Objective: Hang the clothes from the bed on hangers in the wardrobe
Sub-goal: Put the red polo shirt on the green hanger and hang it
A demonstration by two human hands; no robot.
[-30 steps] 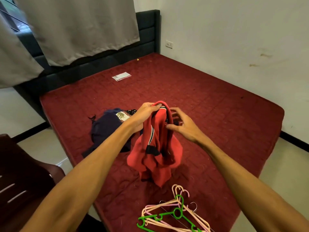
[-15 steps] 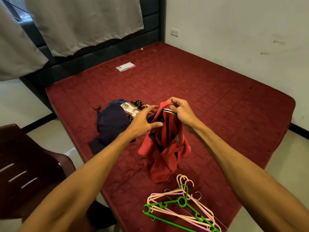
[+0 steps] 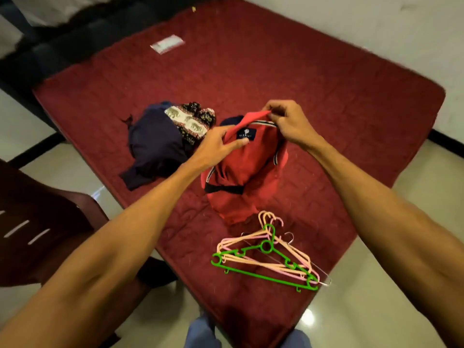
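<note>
Hands first: the right hand (image 3: 288, 124) has its fingertips curled, pinching the top edge of the collar of the red shirt (image 3: 248, 172). The left hand (image 3: 218, 144) has thumb and fingers closed on the same neck opening, just beside the dark label. The shirt hangs from both grips above the bed (image 3: 339, 101), its lower part bunched and reaching down close to the hangers (image 3: 266, 257).

Risks, as I judge them:
- **Grip:** both holds are light pinches on one short stretch of collar. Freeing either hand to reach for a hanger could let the neck collapse and the shirt drop in a heap.
- **Hangers:** the green hanger lies tangled on top of the pink ones, near the bed's edge. Pulling one free may drag the rest onto the floor.
- **Sleeves:** twisted sleeves could go on crooked.

Not readable:
- The label text.
- The count of pink hangers, with at least one wire hook among them.
- How the sleeves lie inside the bunch.
- The number of garments in the dark pile (image 3: 155, 146) beside the shirt, which has a patterned piece (image 3: 190, 119) on it.
- No wardrobe in view.
- The far end of the bed is blurred.
</note>
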